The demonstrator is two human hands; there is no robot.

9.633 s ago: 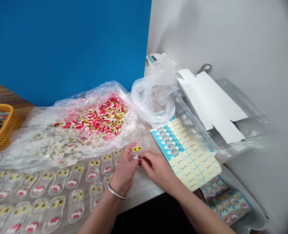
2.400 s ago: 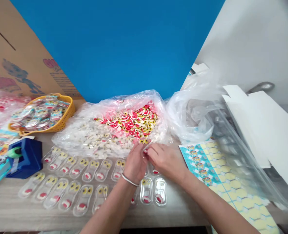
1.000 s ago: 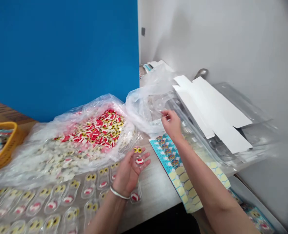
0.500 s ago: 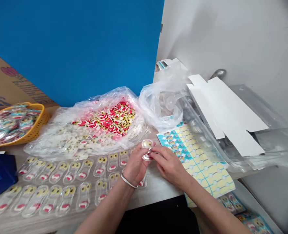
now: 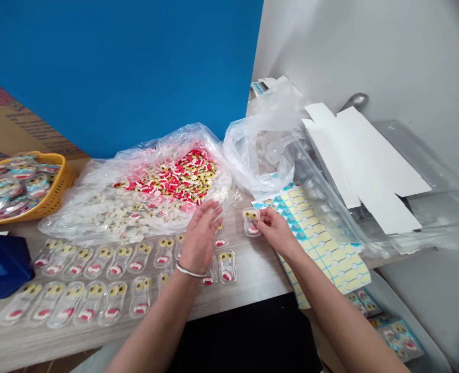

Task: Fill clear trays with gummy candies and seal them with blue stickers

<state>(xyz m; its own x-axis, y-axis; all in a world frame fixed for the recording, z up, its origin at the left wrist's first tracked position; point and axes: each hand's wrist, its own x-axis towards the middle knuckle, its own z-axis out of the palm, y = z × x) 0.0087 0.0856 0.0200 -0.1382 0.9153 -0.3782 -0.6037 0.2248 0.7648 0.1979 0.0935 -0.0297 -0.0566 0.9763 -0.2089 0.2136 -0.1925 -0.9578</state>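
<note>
Between the thumb and fingers of my right hand (image 5: 275,228) is a small clear plastic blister pack (image 5: 250,223) with two yellow eye pieces at its top. My left hand (image 5: 199,235), with a silver bangle at the wrist, holds nothing; its fingers are stretched out near the front of a plastic bag (image 5: 74,207). In that bag lies a heap of red, white and yellow pieces (image 5: 183,178). Below my left hand, two rows of filled blister packs (image 5: 112,303) lie on the table (image 5: 248,280), some hidden by my hand and forearm.
A yellow basket (image 5: 54,199) of packed items and a blue holder (image 5: 6,267) stand at the left. On the right are printed sticker sheets (image 5: 325,248), a crumpled clear bag (image 5: 260,150), white card (image 5: 363,160) and clear plastic sheets. A blue panel (image 5: 128,67) rises behind.
My left hand has let go of the blister pack and moved left and up, fingers opening. My right hand now holds the pack alone, slightly to the right and higher.
</note>
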